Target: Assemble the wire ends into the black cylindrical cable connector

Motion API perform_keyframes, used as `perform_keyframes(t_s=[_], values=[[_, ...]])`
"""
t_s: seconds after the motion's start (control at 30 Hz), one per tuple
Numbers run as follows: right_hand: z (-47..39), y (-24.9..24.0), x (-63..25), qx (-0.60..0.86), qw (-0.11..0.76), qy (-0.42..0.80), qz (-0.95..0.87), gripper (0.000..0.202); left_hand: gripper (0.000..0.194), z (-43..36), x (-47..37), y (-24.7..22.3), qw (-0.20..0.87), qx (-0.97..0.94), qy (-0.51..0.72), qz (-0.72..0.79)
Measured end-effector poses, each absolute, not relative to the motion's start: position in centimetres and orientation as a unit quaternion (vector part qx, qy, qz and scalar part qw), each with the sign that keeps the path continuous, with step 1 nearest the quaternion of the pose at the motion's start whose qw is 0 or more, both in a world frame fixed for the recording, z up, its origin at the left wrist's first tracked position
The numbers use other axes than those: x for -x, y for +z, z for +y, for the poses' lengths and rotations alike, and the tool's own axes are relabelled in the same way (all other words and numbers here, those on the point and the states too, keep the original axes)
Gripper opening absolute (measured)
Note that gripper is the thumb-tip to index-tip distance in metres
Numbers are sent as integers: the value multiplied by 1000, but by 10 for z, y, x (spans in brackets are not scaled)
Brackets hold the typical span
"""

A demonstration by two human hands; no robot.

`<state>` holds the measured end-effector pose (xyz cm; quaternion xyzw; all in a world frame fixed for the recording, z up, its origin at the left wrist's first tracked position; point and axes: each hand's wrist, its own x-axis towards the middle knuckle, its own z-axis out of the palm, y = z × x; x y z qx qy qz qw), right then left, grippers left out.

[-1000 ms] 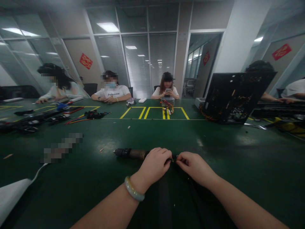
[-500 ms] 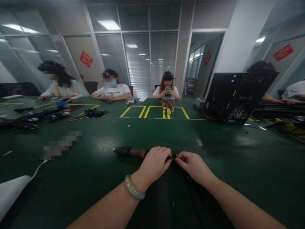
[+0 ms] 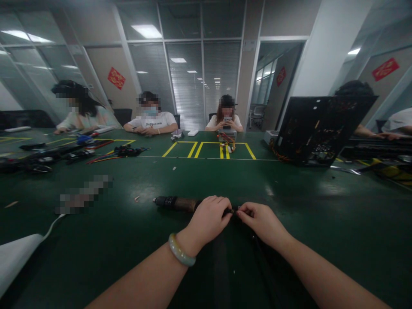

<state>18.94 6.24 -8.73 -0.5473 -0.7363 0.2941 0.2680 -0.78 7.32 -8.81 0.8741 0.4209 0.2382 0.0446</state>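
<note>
A dark cylindrical tool (image 3: 185, 204) with a metal tip lies across the green table (image 3: 135, 257), its tip pointing left. My left hand (image 3: 210, 216), with a bangle (image 3: 180, 250) at the wrist, is wrapped round the tool's right end. Just to the right, my right hand (image 3: 255, 219) is closed in a pinch close to that end. Whatever sits between its fingertips is too small and dark to make out. From below my right hand a dark cable (image 3: 262, 262) runs down toward the near edge.
Cables (image 3: 125, 151) and dark parts lie at the left. A black computer case (image 3: 309, 128) stands at the back right. A pixelated strip-like object (image 3: 83, 195) with a white cord is at the left. Several people sit across the table.
</note>
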Motion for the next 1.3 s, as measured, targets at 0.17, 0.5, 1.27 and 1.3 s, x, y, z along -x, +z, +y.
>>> perform_keyframes(t_s=[0.17,0.5,1.27,1.3], values=[[63,-90,-190,548,265,290,-739,18,12,73,8,-88,43,-873,242,421],[64,-95,-192,542,244,266,-759,17,10,75,6,-90,44,-873,241,422],[63,-87,-190,562,249,281,-737,18,8,71,6,-85,44,-879,230,416],[63,-88,-191,562,252,279,-737,17,8,71,6,-84,44,-879,231,416]])
